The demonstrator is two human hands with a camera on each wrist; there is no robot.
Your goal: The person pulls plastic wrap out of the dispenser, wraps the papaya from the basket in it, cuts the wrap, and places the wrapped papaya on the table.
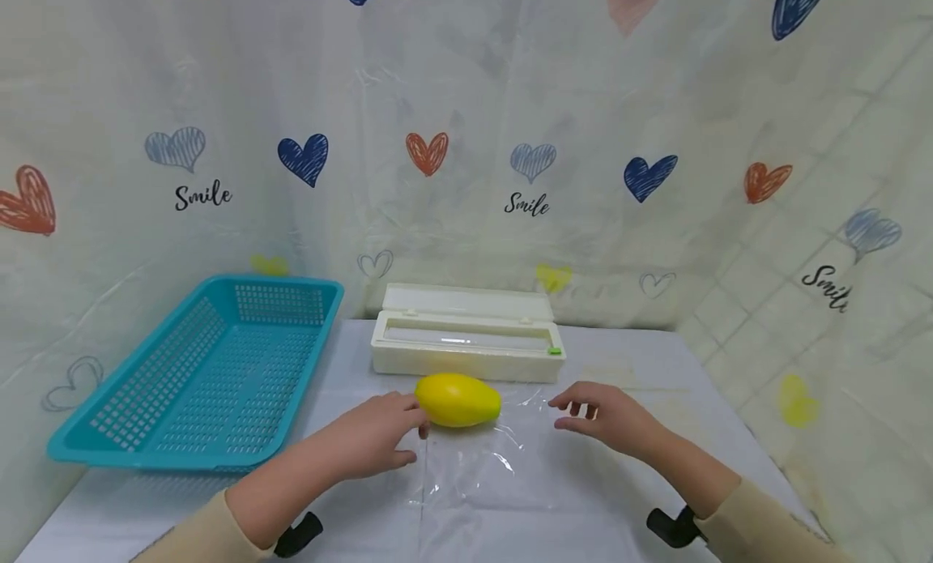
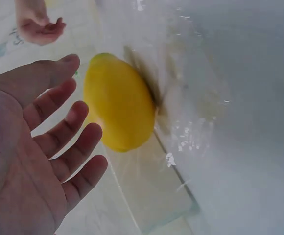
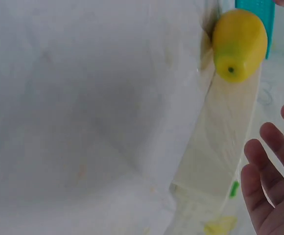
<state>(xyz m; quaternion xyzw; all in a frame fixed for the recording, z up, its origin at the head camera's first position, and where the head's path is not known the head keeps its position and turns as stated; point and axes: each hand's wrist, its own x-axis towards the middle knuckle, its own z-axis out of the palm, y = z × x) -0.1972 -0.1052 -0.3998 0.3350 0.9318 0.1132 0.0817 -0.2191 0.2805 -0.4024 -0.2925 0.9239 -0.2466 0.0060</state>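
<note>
A smooth yellow papaya point(image 1: 457, 400), greenish at one end, lies on a sheet of clear plastic wrap point(image 1: 503, 458) spread over the table. My left hand point(image 1: 375, 437) is just left of the fruit, fingers loosely bent and fingertips right at its end. In the left wrist view the palm of the left hand point(image 2: 39, 142) shows nothing held. To the right of the papaya, my right hand point(image 1: 608, 417) hovers with relaxed, parted fingers and holds nothing. Behind the fruit stands a white wrap dispenser box point(image 1: 466, 359), its lid raised and a green slider point(image 1: 555, 351) at its right end.
A turquoise perforated basket point(image 1: 219, 368) stands on the left side of the table. White cloth point(image 1: 583, 522) covers the tabletop. A curtain point(image 1: 466, 85) printed with hearts hangs behind, and a tiled wall shows through it on the right.
</note>
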